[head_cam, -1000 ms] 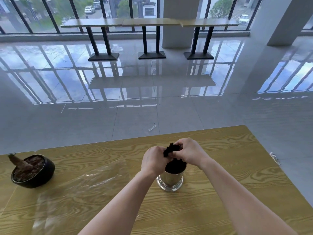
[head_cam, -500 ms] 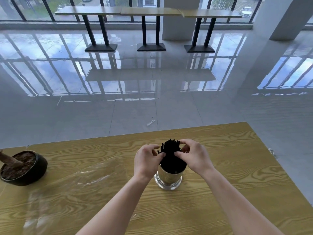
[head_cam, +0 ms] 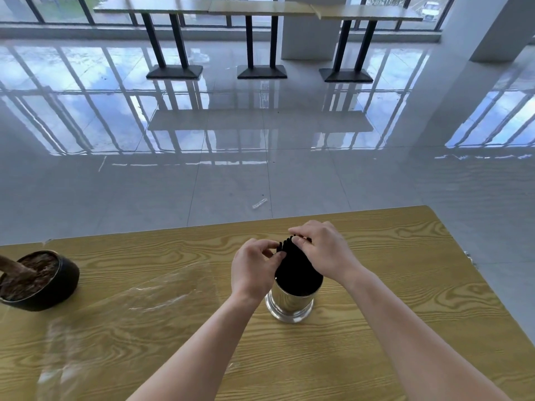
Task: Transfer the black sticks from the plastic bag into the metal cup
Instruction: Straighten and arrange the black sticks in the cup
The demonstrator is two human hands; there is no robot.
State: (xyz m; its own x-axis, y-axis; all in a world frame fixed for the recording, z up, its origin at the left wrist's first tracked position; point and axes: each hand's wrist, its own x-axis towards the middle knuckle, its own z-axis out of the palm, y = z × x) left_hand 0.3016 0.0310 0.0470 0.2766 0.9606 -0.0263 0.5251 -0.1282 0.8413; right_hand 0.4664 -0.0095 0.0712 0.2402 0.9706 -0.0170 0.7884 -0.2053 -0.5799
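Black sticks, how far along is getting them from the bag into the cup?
Done: the black sticks stand bunched in the metal cup, and the plastic bag lies flat on the table. In hand: the left hand and right hand pinch the stick tops. Left: letting go.

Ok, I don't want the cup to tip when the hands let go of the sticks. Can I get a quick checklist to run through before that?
1. Metal cup upright, base flat on the wooden table: ok.
2. Black sticks standing inside the cup, tops fanned above the rim: ok.
3. Left hand fingertips on the left side of the bundle, right hand over its top: ok.
4. Plastic bag lying flat to the left, apart from the cup: ok.
5. Bag fully emptied of sticks: none visible in it, but the film is clear and glary, so cannot tell.
6. Dark bowl far left, out of the way: ok.
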